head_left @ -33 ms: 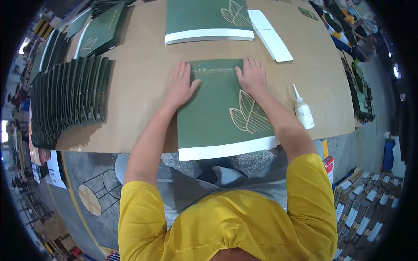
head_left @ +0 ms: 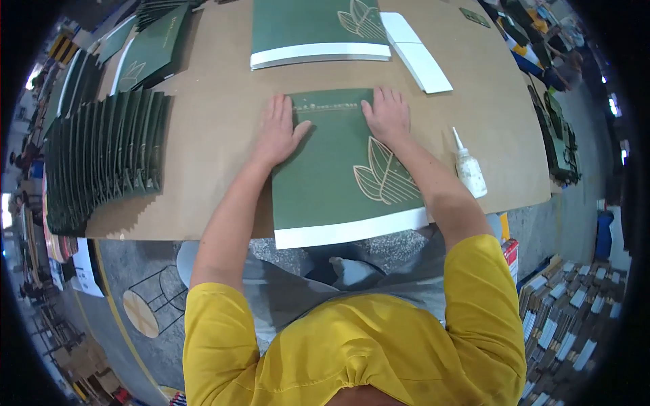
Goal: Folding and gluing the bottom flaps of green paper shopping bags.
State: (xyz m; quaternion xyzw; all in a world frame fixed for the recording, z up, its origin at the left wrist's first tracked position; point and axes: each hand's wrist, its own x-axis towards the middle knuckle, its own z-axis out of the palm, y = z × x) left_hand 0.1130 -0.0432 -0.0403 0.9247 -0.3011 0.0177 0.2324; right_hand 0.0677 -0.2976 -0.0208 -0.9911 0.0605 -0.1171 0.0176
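Note:
A flat green paper bag (head_left: 318,183) lies before me, with a gold leaf print and a white strip along its near edge, which reaches over the table's edge. My left hand (head_left: 277,132) rests flat at its far left edge, fingers stretched forward and thumb on the green surface. Across from it, my right hand (head_left: 388,116) presses on the far right corner, fingers straight and thumb spread inward. Neither hand grips anything. Right of the bag stands or lies a white squeeze bottle (head_left: 470,174) with a pointed nozzle.
Beyond my hands is a stack of similar green bags (head_left: 305,27), with white card strips (head_left: 416,57) beside it. Dark green folded bags (head_left: 108,152) stand in a row at left on the brown table (head_left: 217,149). A round stool (head_left: 141,314) is on the floor.

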